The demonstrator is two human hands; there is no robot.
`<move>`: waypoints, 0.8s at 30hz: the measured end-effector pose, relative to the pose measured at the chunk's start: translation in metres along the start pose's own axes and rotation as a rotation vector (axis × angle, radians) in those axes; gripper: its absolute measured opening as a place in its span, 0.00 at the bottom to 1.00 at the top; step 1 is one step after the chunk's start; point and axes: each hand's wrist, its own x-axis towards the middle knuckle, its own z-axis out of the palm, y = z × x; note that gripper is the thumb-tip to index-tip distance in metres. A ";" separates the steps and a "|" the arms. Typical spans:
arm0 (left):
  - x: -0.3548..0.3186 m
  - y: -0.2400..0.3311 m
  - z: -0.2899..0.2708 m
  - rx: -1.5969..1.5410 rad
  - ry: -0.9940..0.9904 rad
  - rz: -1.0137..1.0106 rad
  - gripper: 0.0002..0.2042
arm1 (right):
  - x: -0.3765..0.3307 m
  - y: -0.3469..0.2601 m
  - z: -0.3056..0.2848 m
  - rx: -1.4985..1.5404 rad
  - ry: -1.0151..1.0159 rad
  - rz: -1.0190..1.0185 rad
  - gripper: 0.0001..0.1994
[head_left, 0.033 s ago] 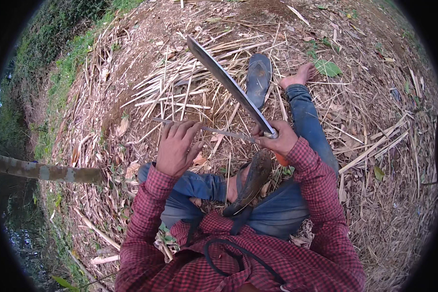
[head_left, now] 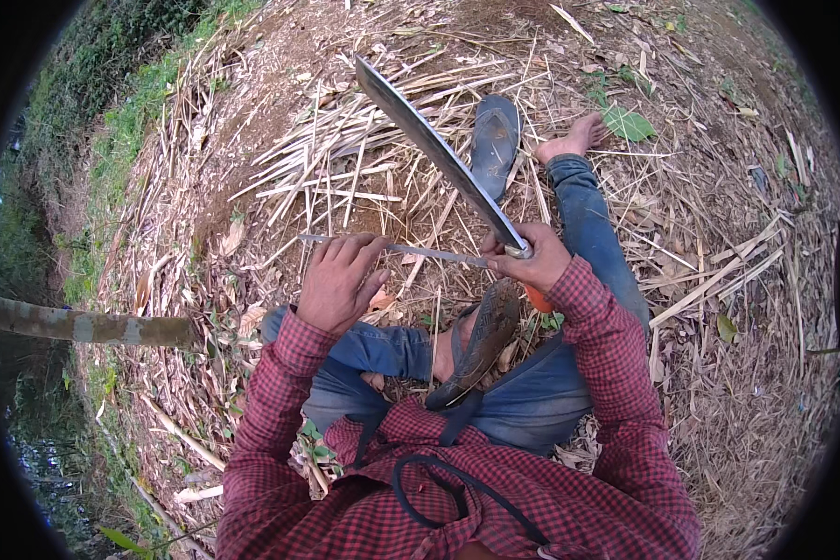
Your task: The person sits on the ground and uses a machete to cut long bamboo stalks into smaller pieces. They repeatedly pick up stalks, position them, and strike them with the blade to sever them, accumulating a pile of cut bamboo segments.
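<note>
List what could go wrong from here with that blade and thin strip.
The right hand grips close to the base of the machete, so a slip might cut that hand. The thin strip spans the left hand and the right, near the bare blade; a sudden jerk could bring skin against metal. The bare foot rests on ground strewn with dry bits, which might prick it.

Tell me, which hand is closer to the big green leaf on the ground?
Right. The right hand, holding the big knife, is nearer the body and left of the green leaf. The left hand, at the thin strip, is farther to the leaf's left.
</note>
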 end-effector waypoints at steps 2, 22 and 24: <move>-0.010 -0.009 0.017 -0.158 -0.182 -0.014 0.15 | -0.001 0.000 -0.005 0.026 -0.046 0.005 0.09; -0.008 0.018 0.058 -0.617 -0.040 -0.596 0.11 | 0.003 0.016 0.037 -1.144 0.140 -0.102 0.19; -0.005 0.024 0.062 -0.581 0.067 -0.554 0.10 | 0.004 0.021 0.037 -1.145 0.138 -0.144 0.19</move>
